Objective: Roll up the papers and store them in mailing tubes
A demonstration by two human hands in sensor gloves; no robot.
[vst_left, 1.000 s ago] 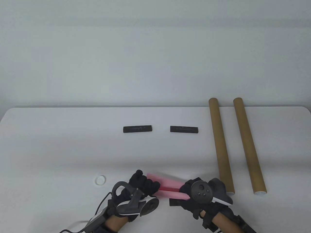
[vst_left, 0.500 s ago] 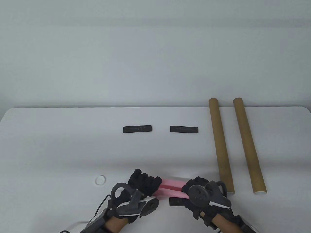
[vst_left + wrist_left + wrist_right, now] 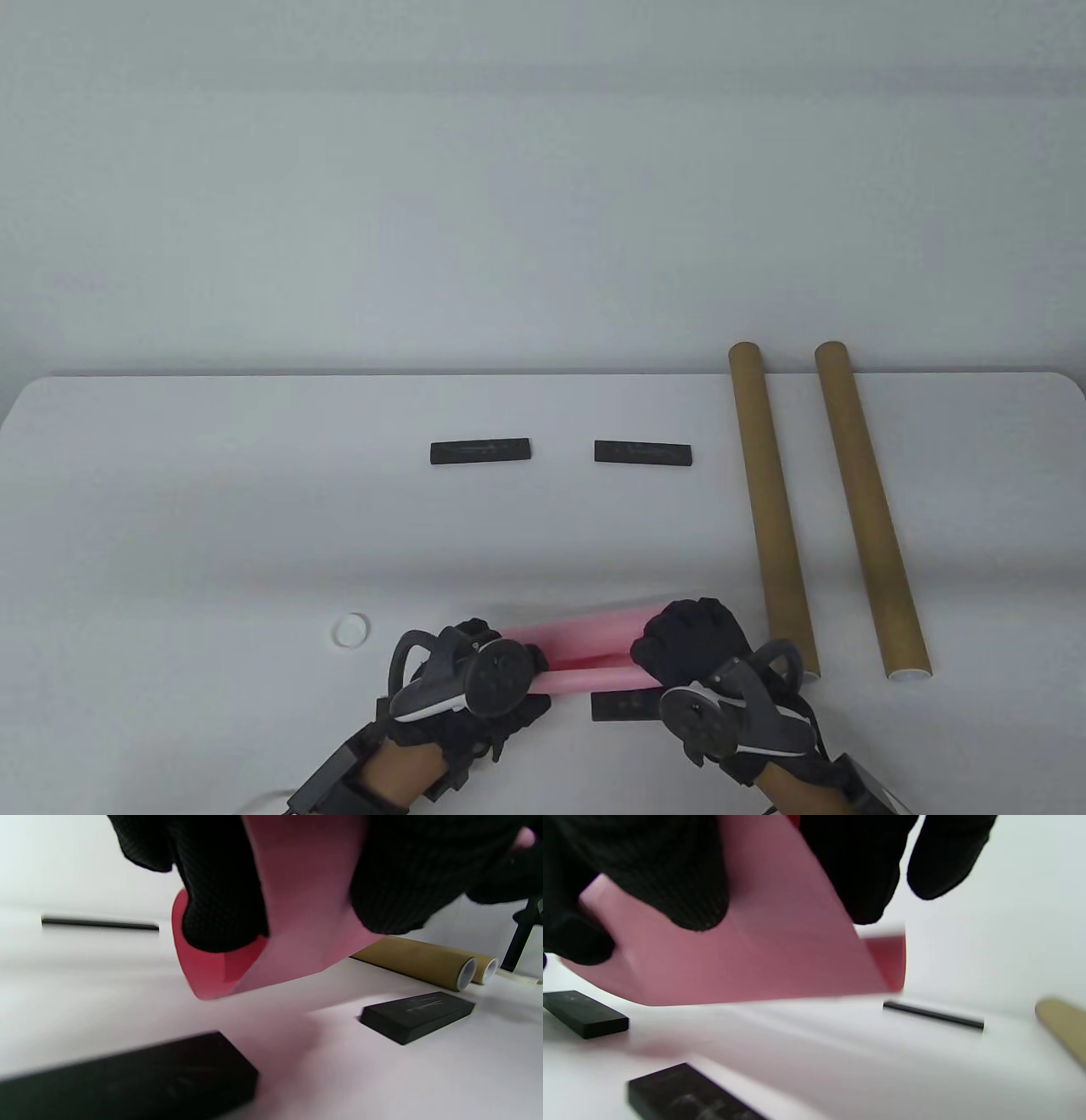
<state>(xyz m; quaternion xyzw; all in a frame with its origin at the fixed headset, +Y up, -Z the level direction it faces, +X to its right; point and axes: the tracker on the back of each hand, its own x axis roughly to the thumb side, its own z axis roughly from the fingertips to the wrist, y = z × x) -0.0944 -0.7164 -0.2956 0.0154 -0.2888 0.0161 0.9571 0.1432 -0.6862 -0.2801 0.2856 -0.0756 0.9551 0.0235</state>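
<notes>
The pink paper (image 3: pixel 585 649) was at the near edge of the table (image 3: pixel 212 526), lifted a little, between my two hands. I think it was light and soft and would bend or crease if I squeezed hard, so each end was the best place to hold it. My left hand (image 3: pixel 475 679) had its fingers (image 3: pixel 220 899) curled round the left end. My right hand (image 3: pixel 696 645) pinched the right end. The two brown tubes (image 3: pixel 776 509) lay to the right.
</notes>
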